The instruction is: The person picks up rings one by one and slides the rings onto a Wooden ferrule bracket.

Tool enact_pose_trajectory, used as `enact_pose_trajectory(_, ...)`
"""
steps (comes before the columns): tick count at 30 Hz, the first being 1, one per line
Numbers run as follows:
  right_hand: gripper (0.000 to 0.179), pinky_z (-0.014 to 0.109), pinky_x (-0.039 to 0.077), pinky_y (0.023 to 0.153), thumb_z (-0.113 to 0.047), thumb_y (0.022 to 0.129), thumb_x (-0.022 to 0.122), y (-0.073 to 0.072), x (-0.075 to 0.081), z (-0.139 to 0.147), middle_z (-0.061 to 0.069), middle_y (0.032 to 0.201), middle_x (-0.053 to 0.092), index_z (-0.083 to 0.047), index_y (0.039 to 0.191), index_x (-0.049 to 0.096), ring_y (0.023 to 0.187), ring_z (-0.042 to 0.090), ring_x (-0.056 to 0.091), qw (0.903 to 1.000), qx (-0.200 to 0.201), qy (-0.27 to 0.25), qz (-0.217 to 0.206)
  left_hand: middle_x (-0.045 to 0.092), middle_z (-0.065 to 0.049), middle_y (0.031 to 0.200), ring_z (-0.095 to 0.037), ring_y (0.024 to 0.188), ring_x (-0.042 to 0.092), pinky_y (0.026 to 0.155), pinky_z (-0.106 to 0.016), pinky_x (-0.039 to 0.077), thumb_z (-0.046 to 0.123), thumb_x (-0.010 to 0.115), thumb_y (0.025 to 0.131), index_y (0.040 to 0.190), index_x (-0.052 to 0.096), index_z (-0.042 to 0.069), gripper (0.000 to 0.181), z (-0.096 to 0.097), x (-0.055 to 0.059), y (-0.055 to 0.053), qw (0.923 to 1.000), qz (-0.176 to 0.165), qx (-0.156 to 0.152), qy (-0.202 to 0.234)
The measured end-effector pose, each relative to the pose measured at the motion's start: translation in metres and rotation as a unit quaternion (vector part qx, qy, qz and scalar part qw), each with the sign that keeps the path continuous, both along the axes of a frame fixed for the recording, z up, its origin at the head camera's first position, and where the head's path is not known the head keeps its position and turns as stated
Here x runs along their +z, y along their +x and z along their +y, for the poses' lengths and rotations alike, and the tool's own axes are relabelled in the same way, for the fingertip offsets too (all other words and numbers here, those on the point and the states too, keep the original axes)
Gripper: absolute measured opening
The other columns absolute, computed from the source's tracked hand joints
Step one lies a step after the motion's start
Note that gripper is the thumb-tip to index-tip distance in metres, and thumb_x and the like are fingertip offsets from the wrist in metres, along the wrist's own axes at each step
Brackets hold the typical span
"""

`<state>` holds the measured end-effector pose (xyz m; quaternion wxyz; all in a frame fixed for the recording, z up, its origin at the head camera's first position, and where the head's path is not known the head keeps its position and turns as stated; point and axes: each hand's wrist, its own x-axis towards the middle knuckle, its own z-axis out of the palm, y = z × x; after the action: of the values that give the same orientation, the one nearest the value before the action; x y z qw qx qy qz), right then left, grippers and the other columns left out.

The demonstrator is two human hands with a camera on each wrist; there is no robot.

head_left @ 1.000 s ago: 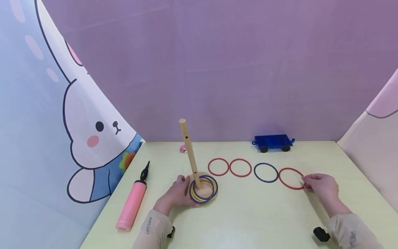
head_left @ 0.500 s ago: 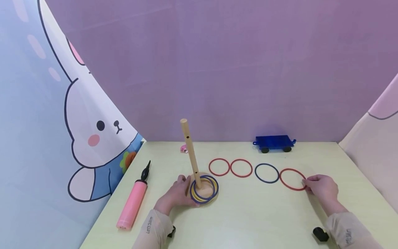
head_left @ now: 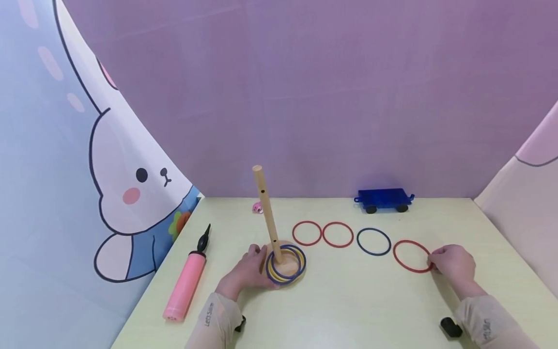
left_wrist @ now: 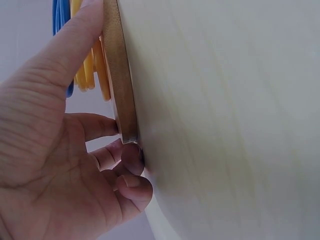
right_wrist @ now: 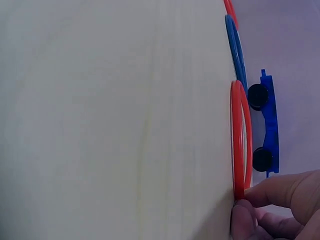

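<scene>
My left hand (head_left: 249, 269) grips the edge of the round base of a wooden ring-toss stand (head_left: 268, 213), whose peg stands upright. In the left wrist view the thumb lies against the stacked rings and base (left_wrist: 120, 75), fingers curled at the lower rim. Several blue and yellow rings (head_left: 301, 264) lie around the foot of the peg. At the right, my right hand (head_left: 454, 264) pinches the near right edge of a red ring (head_left: 398, 259) between thumb and fingers. A blue ring (head_left: 358, 242) lies just left of it, then two red rings (head_left: 322, 234) side by side.
A blue toy wagon (head_left: 383, 198) stands at the table's back right, seen also in the right wrist view. A pink hand pump (head_left: 185, 288) with a black nozzle lies at the left. Behind the peg is a small pink trinket (head_left: 257, 208). A purple cloth (head_left: 348, 97) hangs behind the table.
The red ring in my right hand has shifted slightly toward me and right, opening a small gap from the blue ring. My left hand and the stand have stayed in place.
</scene>
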<state>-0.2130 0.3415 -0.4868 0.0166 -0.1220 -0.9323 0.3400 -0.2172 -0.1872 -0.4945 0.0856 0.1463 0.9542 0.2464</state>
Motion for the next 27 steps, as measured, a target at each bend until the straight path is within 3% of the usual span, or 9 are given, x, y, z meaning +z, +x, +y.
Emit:
enact_pose_trajectory(15,0.019,0.033,0.038,0.065,-0.015,0.079,0.067,0.006,0.003,0.000,0.003,0.062,0.067,0.003,0.080,0.073,0.057,0.014,0.061,0.9994,0.011,-0.025,-0.022,0.038,-0.016,0.129,-0.031,0.113,0.045,0.099,-0.050,0.043,0.053,0.089,0.058,0.151,0.029,0.000,0.123,-0.004,-0.001,0.000,1.0000,0.007,-0.002,0.003)
enact_pose_trajectory(27,0.029,0.028,0.056,0.060,-0.007,0.089,0.062,0.017,0.021,-0.016,0.005,0.075,0.068,0.018,0.104,0.063,0.065,0.013,0.063,0.9873,0.042,-0.152,-0.020,0.037,-0.016,0.132,-0.031,0.113,0.045,0.099,-0.049,0.042,0.053,0.090,0.058,0.152,0.028,0.002,0.124,-0.001,-0.002,-0.001,1.0000,0.006,0.000,-0.005)
